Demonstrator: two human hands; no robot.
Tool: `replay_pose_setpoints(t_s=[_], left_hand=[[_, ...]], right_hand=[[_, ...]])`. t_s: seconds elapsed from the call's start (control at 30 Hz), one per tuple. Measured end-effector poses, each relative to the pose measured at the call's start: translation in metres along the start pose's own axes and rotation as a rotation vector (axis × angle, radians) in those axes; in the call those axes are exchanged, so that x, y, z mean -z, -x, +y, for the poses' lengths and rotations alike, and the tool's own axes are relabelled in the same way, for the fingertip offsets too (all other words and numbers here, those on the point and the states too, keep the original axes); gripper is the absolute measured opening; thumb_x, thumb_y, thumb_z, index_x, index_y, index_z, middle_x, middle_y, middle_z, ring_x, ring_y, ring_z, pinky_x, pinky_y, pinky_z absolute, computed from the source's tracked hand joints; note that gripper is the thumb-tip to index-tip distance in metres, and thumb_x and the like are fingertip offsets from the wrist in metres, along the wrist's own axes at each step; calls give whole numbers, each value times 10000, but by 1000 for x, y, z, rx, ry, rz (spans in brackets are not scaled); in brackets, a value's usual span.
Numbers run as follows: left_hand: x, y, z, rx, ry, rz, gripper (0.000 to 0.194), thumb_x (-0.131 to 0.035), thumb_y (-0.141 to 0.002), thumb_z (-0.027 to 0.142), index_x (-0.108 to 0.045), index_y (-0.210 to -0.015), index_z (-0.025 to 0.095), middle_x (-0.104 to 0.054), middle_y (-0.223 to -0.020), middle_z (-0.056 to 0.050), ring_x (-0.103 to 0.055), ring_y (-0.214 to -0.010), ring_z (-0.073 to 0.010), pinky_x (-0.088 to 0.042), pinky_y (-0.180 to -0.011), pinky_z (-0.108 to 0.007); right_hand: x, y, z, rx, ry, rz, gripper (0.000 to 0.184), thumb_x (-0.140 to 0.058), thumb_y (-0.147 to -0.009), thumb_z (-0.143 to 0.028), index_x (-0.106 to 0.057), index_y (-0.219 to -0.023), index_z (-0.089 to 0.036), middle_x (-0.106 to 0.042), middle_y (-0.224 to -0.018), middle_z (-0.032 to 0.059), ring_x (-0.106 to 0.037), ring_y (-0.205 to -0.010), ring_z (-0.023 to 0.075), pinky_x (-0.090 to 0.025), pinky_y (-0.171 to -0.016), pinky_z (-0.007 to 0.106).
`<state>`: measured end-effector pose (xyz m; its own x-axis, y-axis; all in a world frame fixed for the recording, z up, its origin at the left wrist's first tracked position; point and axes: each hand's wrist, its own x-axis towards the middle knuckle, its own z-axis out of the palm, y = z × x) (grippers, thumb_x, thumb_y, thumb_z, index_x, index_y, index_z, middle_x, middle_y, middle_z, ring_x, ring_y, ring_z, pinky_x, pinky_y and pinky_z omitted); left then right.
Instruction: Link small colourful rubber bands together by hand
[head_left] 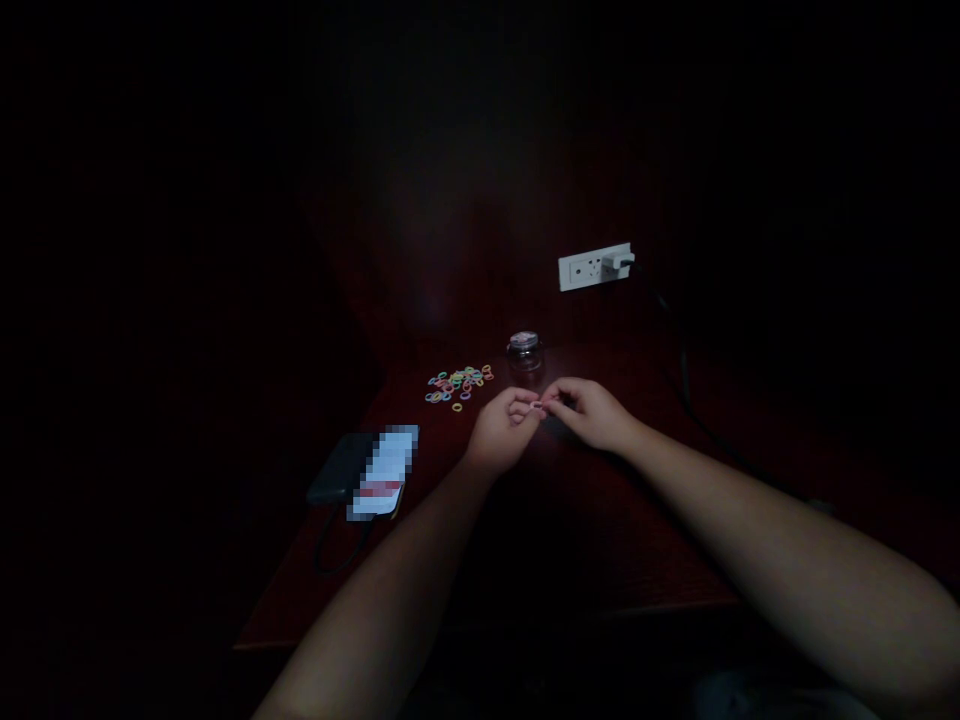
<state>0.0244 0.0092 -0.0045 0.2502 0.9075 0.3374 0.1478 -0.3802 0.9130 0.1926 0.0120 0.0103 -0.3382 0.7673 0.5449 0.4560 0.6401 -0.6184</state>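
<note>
Left hand [504, 428] and right hand [589, 412] met, fingertips pinched on a small pink band [535, 405]. Other fingers curled loosely.

Dark room, reddish-brown table [600, 560], 1 white wall socket [577, 271]

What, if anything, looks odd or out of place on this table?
Nothing looks spilled or damaged. The small colored rings lie loose and scattered left of the lidded jar, which stands upright. The hands pinch a small pale ring. Deep shadow hides much else.
</note>
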Motion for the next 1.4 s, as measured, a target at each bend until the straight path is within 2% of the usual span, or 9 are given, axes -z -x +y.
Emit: replay_pose_setpoints(t_s=[0.13,0.23,0.37,0.57,0.9,1.17,1.4], left_hand=[[2,1,-1,-78,-126,14,200,-624,-772,263,-594,-929,143,-667,-795,-51,-622,-690,-104,-486,-620,-191],[3,-1,-2,-84,-153,19,188,-616,-780,261,-616,-919,134,-676,-813,-66,-633,-721,-117,-503,-649,-209],[4,-3,-2,-76,-157,38,210,-616,-783,258,-640,-943,125,-688,-824,-79,-643,-734,-130,-521,-673,-232],[5,-4,-1,-75,-77,47,194,-580,-807,232,-647,-943,112,-703,-873,-96,-655,-742,-129,-537,-708,-250],[3,-3,0,-56,-98,26,152,-593,-797,231,-641,-866,104,-702,-811,-95,-653,-713,-122,-529,-683,-242],[6,-2,0,-10,-147,-22,135,-612,-774,210,-630,-852,102,-695,-812,-97,-641,-713,-118,-509,-658,-220],[6,-2,1,5,-208,-99,113,-623,-760,198,-610,-827,108,-659,-761,-57,-597,-657,-93,-482,-616,-198]], right_hand=[[-2,0,4,-32,-2,-8,169,-509,-822,-258,-628,-797,-141,-636,-733,39,-558,-660,142,-413,-598,243],[-2,0,3,-40,-15,-17,171,-504,-824,-263,-618,-789,-141,-628,-728,36,-551,-656,138,-416,-601,241],[-2,1,0,-50,-44,-18,170,-517,-820,-274,-617,-791,-140,-617,-720,35,-537,-640,129,-429,-602,243],[-5,1,4,22,-170,10,190,-596,-778,-322,-603,-857,-149,-622,-763,44,-549,-673,137,-466,-636,264],[0,1,-1,4,-97,9,136,-559,-792,-260,-630,-787,-144,-657,-743,49,-575,-669,142,-447,-622,255],[-2,2,1,12,-78,5,105,-560,-786,-242,-612,-778,-151,-632,-720,35,-557,-663,137,-448,-628,254],[-1,1,4,18,-47,-64,71,-581,-754,-204,-620,-769,-146,-636,-742,38,-580,-697,146,-452,-656,259]])
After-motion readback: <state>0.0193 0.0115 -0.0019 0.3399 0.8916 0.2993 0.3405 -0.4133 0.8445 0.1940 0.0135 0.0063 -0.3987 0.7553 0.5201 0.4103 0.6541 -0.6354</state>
